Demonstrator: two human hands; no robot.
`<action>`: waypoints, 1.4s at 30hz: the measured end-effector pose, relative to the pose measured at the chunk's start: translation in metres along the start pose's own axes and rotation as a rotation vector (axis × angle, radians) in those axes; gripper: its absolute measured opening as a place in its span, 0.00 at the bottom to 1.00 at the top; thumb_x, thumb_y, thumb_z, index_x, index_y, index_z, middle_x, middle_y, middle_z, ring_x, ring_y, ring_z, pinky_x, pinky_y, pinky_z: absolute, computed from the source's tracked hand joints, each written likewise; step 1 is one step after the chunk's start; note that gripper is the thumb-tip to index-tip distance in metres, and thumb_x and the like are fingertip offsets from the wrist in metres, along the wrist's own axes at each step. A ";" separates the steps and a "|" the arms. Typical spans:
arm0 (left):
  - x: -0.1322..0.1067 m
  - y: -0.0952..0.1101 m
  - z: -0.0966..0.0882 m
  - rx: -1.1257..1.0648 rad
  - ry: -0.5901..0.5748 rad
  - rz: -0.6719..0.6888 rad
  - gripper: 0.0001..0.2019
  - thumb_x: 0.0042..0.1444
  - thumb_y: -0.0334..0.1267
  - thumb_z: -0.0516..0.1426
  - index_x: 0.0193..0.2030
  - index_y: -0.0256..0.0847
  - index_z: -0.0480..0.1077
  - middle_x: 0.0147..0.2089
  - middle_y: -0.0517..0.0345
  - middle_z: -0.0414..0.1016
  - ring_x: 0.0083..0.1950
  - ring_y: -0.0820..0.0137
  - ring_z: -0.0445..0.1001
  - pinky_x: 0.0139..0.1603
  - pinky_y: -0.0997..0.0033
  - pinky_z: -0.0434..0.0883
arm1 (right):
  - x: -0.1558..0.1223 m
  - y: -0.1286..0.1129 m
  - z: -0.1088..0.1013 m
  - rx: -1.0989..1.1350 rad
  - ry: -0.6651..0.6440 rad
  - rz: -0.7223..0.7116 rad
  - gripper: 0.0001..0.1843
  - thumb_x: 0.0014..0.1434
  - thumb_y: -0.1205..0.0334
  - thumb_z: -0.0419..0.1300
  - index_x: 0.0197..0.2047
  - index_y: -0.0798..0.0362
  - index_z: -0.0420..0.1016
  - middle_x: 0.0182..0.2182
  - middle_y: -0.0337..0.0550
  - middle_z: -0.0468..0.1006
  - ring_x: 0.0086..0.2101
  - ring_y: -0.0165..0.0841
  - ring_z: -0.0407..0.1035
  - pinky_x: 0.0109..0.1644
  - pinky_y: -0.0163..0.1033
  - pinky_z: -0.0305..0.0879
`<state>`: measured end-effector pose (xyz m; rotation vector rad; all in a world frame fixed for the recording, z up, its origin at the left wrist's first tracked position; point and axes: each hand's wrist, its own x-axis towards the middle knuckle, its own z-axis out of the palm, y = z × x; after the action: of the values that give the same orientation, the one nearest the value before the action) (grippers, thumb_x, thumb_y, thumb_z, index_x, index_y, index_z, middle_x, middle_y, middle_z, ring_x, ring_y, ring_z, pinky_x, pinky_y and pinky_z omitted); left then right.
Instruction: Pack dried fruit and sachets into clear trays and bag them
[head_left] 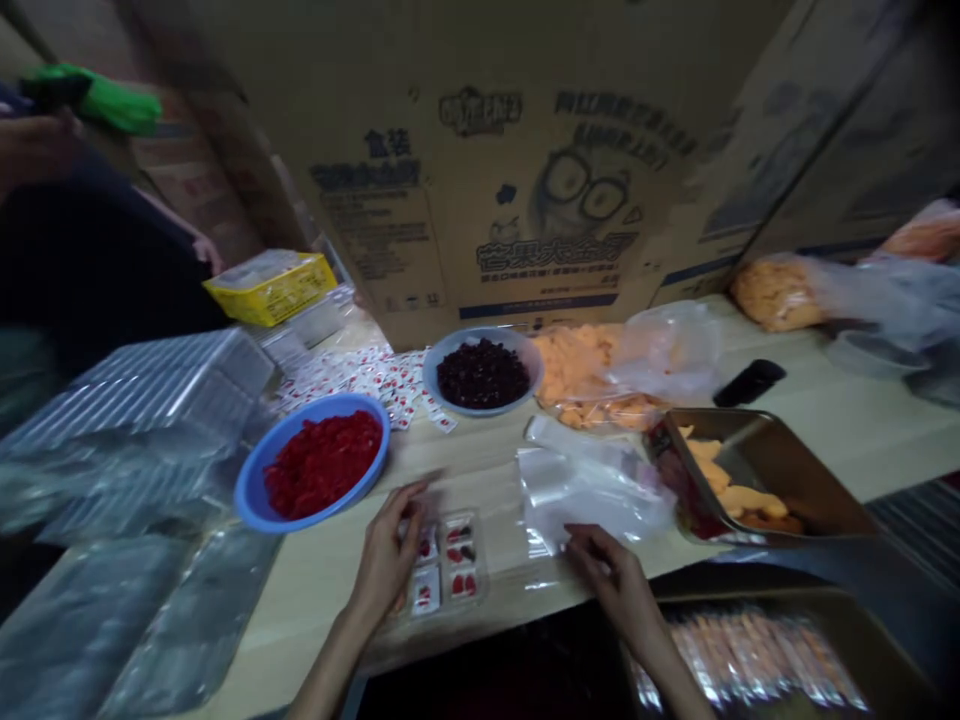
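Note:
A small clear compartment tray point(450, 565) with red pieces and white sachets lies at the table's near edge. My left hand point(390, 555) rests on its left side, fingers curled over the compartments; what they pinch is hidden. My right hand point(611, 575) lies to the right, fingers bent onto a clear plastic bag point(585, 490) at its near edge. A blue bowl of red fruit pieces point(319, 465) sits just left of my left hand. A grey-blue bowl of dark berries point(482, 372) stands further back.
Stacks of clear plastic trays point(135, 420) fill the left. White-red sachets point(360, 378) are scattered behind the bowls. A metal pan with orange slices point(750, 480) sits right, bags of orange pieces point(592, 370) behind. A cardboard box point(525, 150) walls the back. Another person's arm point(90, 230) is at left.

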<state>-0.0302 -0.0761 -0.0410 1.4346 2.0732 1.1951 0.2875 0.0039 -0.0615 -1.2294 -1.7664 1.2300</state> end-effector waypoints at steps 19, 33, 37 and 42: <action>0.013 -0.061 -0.173 0.734 0.303 -0.198 0.15 0.64 0.36 0.50 0.52 0.40 0.73 0.54 0.48 0.77 0.56 0.62 0.74 0.60 0.61 0.68 | 0.016 0.028 0.024 -0.126 -0.171 -0.105 0.22 0.57 0.39 0.60 0.43 0.46 0.81 0.44 0.45 0.83 0.44 0.43 0.78 0.46 0.39 0.76; 0.116 -0.125 -0.113 0.874 -0.405 -0.334 0.15 0.50 0.37 0.64 0.45 0.40 0.73 0.44 0.45 0.80 0.49 0.56 0.78 0.49 0.65 0.72 | 0.020 0.000 0.055 -0.123 -0.218 -0.021 0.17 0.65 0.48 0.56 0.43 0.52 0.78 0.41 0.46 0.80 0.42 0.38 0.74 0.49 0.39 0.69; 0.111 -0.120 -0.117 0.884 -0.341 -0.297 0.13 0.50 0.36 0.63 0.44 0.40 0.73 0.46 0.46 0.78 0.49 0.58 0.77 0.50 0.66 0.72 | 0.018 -0.001 0.055 -0.114 -0.218 -0.028 0.17 0.65 0.48 0.56 0.42 0.52 0.78 0.40 0.45 0.80 0.41 0.37 0.74 0.48 0.38 0.68; 0.077 -0.077 -0.119 0.836 -0.033 -0.183 0.11 0.62 0.35 0.52 0.49 0.39 0.71 0.52 0.43 0.75 0.54 0.57 0.74 0.56 0.59 0.69 | 0.015 -0.003 0.049 -0.165 -0.212 -0.049 0.15 0.66 0.49 0.55 0.42 0.50 0.76 0.40 0.44 0.79 0.41 0.37 0.73 0.46 0.38 0.68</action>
<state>-0.1900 -0.0704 -0.0192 1.4842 2.7548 0.1991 0.2380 0.0013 -0.0758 -1.1740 -2.0756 1.2445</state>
